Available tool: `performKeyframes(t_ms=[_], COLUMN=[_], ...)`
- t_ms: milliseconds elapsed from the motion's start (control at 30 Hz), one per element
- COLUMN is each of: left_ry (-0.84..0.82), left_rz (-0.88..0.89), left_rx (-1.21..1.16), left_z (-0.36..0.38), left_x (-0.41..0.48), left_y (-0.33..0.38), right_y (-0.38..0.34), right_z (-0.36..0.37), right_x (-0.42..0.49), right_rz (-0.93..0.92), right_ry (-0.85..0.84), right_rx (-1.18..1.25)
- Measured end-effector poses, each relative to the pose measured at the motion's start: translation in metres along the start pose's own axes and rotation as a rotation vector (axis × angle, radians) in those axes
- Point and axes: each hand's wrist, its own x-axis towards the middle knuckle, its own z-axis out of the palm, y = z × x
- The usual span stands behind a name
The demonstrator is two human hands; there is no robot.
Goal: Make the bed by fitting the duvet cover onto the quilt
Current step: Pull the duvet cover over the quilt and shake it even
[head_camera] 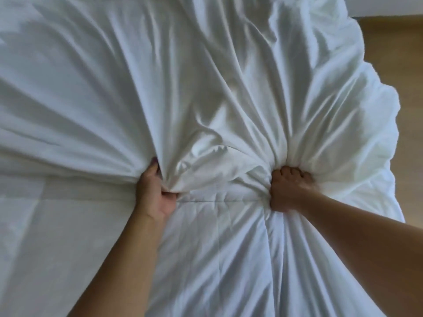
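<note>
The bed (20, 236) fills nearly the whole frame, its flat white surface bare at lower left. Directly on it lie the stitched quilt (217, 259) at bottom centre and the bunched duvet cover (160, 76) (deeply creased) above. Wooden floor (393, 53) shows at the right edge.

We grip the bunched white duvet cover (206, 92) with our left hand (155, 191) and right hand (288, 188) over the stitched quilt (219, 248).

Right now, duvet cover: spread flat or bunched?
Bunched. Duvet cover gathers into folds at left hand and right hand; each grip clutches fabric.
</note>
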Motion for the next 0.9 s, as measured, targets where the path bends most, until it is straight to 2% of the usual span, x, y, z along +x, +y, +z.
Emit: performKeyframes(t_ms=[67,233,300,400,467,567,633,667,700,767,800,833,900], left_ry=[-0.028,-0.076,-0.068,0.062,0.152,0.241,0.212,0.198,0.187,0.141,0.046,-0.105,-0.374], left_rz=[0.009,0.145,0.085,-0.077,-0.046,0.046,0.052,0.041,0.021,-0.050,-0.118,-0.207,-0.277], left_rx=[-0.011,-0.226,-0.186,-0.041,-0.072,-0.046,-0.047,-0.048,-0.048,-0.051,-0.062,-0.078,-0.096], left_z=[-0.023,-0.087,-0.095,-0.090,-0.091,-0.097,-0.102,-0.103,-0.103,-0.107,-0.110,-0.113,-0.127], left_x=[-0.017,-0.035,-0.025,-0.011,0.007,0.033,0.043,0.046,0.047,0.042,0.036,0.028,0.016], left_y=[0.010,0.060,0.062,0.037,0.022,0.016,0.014,0.014,0.014,0.019,0.024,0.034,0.061], right_y=[-0.001,-0.002,-0.003,-0.006,-0.008,-0.017,-0.042,-0.064,-0.092,-0.176,-0.221,-0.261,-0.324], right_z=[0.002,0.004,0.005,0.001,-0.004,-0.038,-0.074,-0.083,-0.087,-0.089,-0.088,-0.086,-0.084], right_x=[0.003,0.003,0.004,-0.003,-0.009,-0.026,-0.047,-0.056,-0.065,-0.088,-0.098,-0.099,-0.089], right_rz=[0.011,0.039,0.060,0.086,0.091,0.105,0.072,0.039,-0.011,-0.186,-0.293,-0.354,-0.298], right_ry=[0.018,0.024,0.014,0.030,0.059,-0.093,-0.217,-0.207,-0.056,0.365,0.448,0.448,0.421], right_rx=[-0.006,-0.026,-0.045,-0.069,-0.079,-0.193,-0.213,-0.248,-0.201,-0.073,-0.030,-0.016,0.063])
